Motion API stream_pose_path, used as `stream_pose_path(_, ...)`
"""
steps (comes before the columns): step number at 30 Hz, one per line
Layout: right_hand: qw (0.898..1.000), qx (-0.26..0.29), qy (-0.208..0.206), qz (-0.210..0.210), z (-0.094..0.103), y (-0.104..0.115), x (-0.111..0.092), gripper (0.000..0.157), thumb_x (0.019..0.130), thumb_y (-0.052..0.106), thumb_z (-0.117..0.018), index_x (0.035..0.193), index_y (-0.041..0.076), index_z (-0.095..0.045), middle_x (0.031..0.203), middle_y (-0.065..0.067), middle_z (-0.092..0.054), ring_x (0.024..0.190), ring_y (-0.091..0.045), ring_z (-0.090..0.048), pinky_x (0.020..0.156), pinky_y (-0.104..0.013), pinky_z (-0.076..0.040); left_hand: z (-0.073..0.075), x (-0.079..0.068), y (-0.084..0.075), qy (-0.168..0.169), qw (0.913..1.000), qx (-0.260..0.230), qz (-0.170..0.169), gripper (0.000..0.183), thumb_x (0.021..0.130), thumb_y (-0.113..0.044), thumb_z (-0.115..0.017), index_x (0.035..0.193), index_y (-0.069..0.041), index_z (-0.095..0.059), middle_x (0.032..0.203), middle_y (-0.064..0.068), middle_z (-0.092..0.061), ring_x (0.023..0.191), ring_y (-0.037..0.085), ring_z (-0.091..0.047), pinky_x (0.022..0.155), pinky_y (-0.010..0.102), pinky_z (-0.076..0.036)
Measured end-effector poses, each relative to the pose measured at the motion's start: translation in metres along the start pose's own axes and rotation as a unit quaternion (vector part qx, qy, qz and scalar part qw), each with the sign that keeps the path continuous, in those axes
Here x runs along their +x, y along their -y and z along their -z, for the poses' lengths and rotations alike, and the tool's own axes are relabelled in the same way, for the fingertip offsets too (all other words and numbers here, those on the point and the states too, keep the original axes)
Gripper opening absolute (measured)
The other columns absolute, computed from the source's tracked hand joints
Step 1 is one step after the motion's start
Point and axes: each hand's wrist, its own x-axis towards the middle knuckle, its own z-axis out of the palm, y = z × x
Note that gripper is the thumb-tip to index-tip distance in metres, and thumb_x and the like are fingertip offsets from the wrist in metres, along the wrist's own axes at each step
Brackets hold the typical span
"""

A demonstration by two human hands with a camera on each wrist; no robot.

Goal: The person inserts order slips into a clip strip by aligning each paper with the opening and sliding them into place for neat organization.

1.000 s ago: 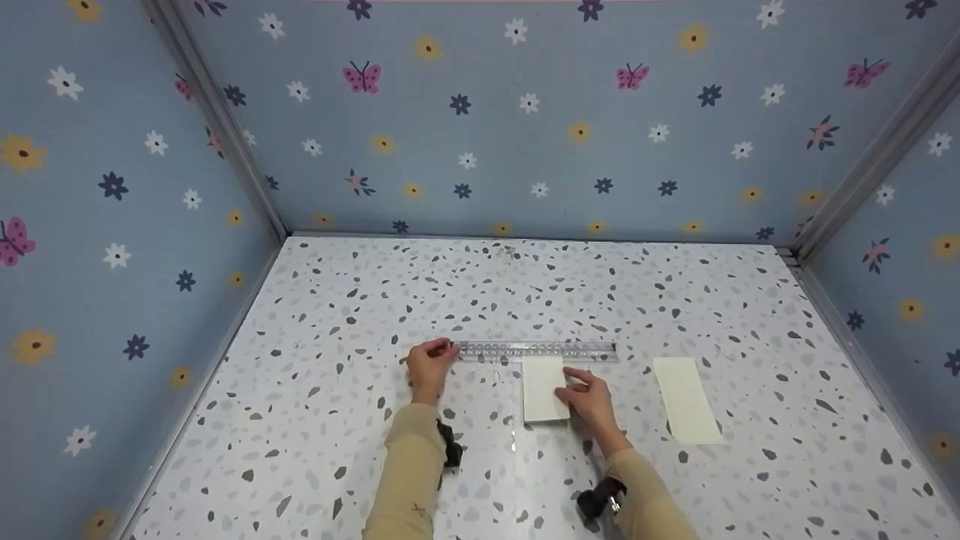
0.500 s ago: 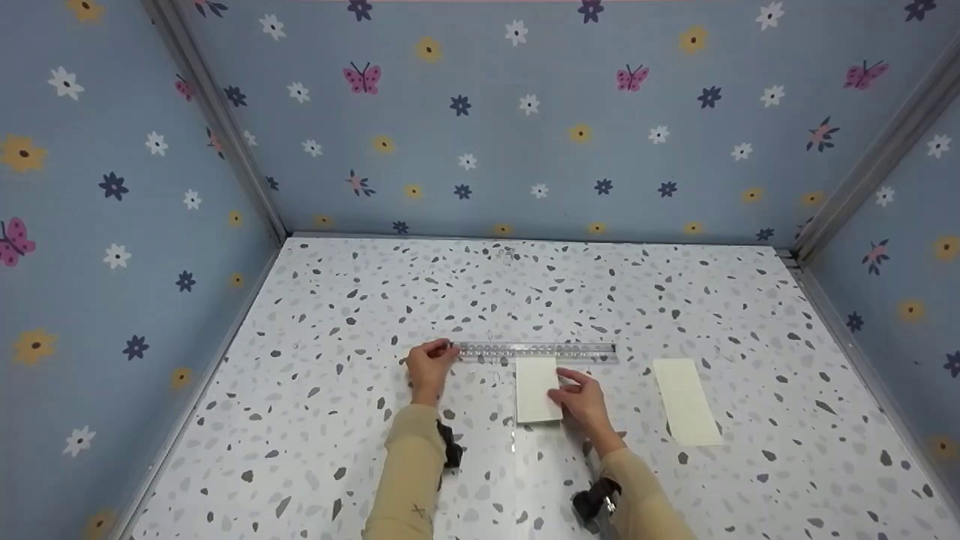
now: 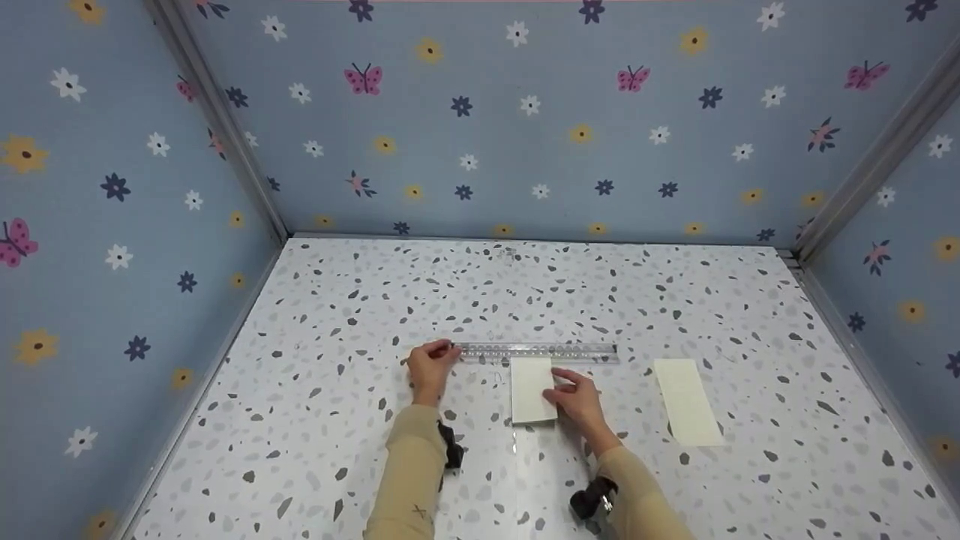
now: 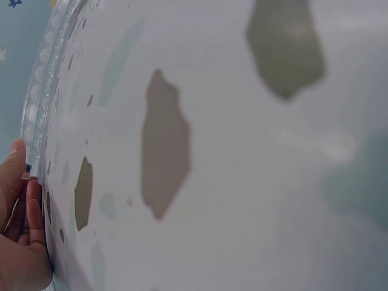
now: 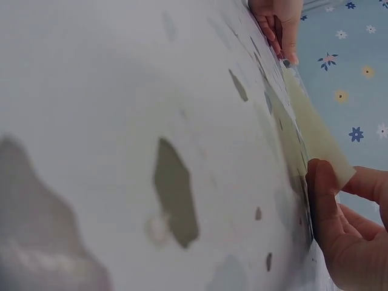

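A clear plastic ruler (image 3: pixel 536 350) lies crosswise on the table. My left hand (image 3: pixel 430 369) pinches its left end; the left wrist view shows the thumb on top of the ruler (image 4: pixel 36 109) and curled fingers beneath. A pale rectangular piece of paper (image 3: pixel 531 390) lies just below the ruler, its top edge right at the ruler's lower edge. My right hand (image 3: pixel 577 397) holds this paper by its right side between thumb and fingers. In the right wrist view the paper (image 5: pixel 315 133) looks pale yellow and its near corner is lifted, the thumb under it.
A longer pale yellow paper strip (image 3: pixel 687 403) lies slightly slanted to the right of my right hand. The white speckled table (image 3: pixel 480 292) meets blue flowered walls (image 3: pixel 525 120) at the back and both sides.
My right hand has slid the paper a little to the left along the ruler's lower edge. The left hand and the ruler stay in place.
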Motion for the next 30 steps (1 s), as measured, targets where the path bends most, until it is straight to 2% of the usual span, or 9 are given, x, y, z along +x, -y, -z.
stream_pose_path(9,1.000,-0.007,0.009,-0.002,-0.005,0.003,0.000,0.048,0.073,0.003,-0.068,0.118,-0.001,-0.053,0.079,-0.008,-0.062,0.066,-0.013,-0.056,0.057,-0.024,-0.046,0.000,0.001,0.001,0.007,0.9999,-0.012,-0.004,0.024,0.071,-0.009,-0.074,0.093,0.000,-0.068,0.084,0.009,-0.064,0.075,0.018,-0.058,0.064,0.025,-0.046)
stream_pose_path(16,1.000,-0.024,0.011,-0.008,-0.008,0.004,0.000,0.049,0.073,0.006,-0.069,0.119,0.002,-0.053,0.091,-0.012,-0.062,0.079,-0.019,-0.059,0.068,-0.029,-0.048,-0.001,0.002,0.000,0.009,1.0000,0.000,-0.004,0.024,0.072,-0.010,-0.073,0.093,0.000,-0.068,0.087,0.009,-0.065,0.077,0.018,-0.058,0.068,0.028,-0.046)
stream_pose_path(20,0.999,-0.032,0.008,0.001,-0.009,0.005,-0.001,0.048,0.073,0.007,-0.069,0.118,0.002,-0.054,0.094,-0.014,-0.062,0.084,-0.022,-0.058,0.070,-0.031,-0.048,0.000,0.002,0.000,0.008,0.9999,-0.004,-0.010,0.023,0.072,-0.009,-0.073,0.093,0.000,-0.068,0.087,0.010,-0.065,0.077,0.019,-0.058,0.068,0.029,-0.046)
stream_pose_path(25,0.999,-0.030,0.010,0.015,-0.012,0.004,-0.001,0.049,0.072,0.005,-0.069,0.118,0.000,-0.054,0.090,-0.013,-0.062,0.080,-0.020,-0.059,0.066,-0.028,-0.048,0.000,0.002,0.000,0.008,0.9999,-0.009,-0.006,0.023,0.072,-0.009,-0.073,0.093,0.000,-0.068,0.087,0.010,-0.065,0.076,0.018,-0.058,0.068,0.028,-0.047)
stream_pose_path(30,1.000,-0.023,0.013,0.007,-0.015,0.005,-0.001,0.050,0.072,0.005,-0.069,0.119,0.001,-0.053,0.083,-0.009,-0.062,0.072,-0.016,-0.058,0.059,-0.025,-0.047,0.000,0.002,0.001,0.009,0.9999,-0.007,-0.005,0.024,0.072,-0.009,-0.073,0.094,0.000,-0.067,0.088,0.010,-0.064,0.077,0.019,-0.058,0.068,0.028,-0.047)
